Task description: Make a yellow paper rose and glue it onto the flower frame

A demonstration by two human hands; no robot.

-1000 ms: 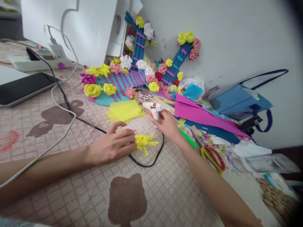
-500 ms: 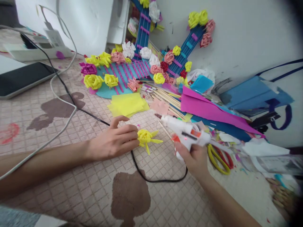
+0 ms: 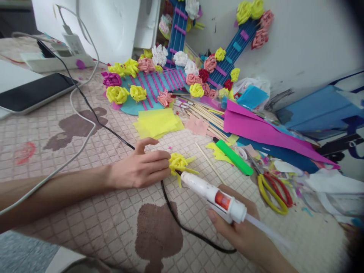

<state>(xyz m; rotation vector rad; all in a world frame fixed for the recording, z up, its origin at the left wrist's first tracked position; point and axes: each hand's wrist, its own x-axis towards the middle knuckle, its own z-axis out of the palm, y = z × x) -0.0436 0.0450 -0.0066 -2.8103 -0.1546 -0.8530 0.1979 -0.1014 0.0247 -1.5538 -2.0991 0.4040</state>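
Note:
My left hand (image 3: 142, 168) rests on the quilted pink mat and pinches a small yellow paper flower (image 3: 179, 163) between its fingertips. My right hand (image 3: 241, 231) grips a white glue gun (image 3: 213, 195), whose nozzle touches the flower's underside. The gun's black cord (image 3: 182, 223) loops across the mat below both hands. A stack of yellow paper sheets (image 3: 157, 125) lies just beyond the flower.
A blue fan-shaped craft (image 3: 159, 85) covered with paper roses stands at the back. Pink and blue paper sheets (image 3: 261, 131), wooden sticks, a green marker (image 3: 234, 157) and yellow-red scissors (image 3: 274, 187) lie at the right. A phone (image 3: 34, 93) and power strip (image 3: 54, 60) sit at the left.
My right hand picked the glue gun up from beside the sticks, swung it down and toward me, and brought its nozzle to the flower. The left hand kept holding the flower.

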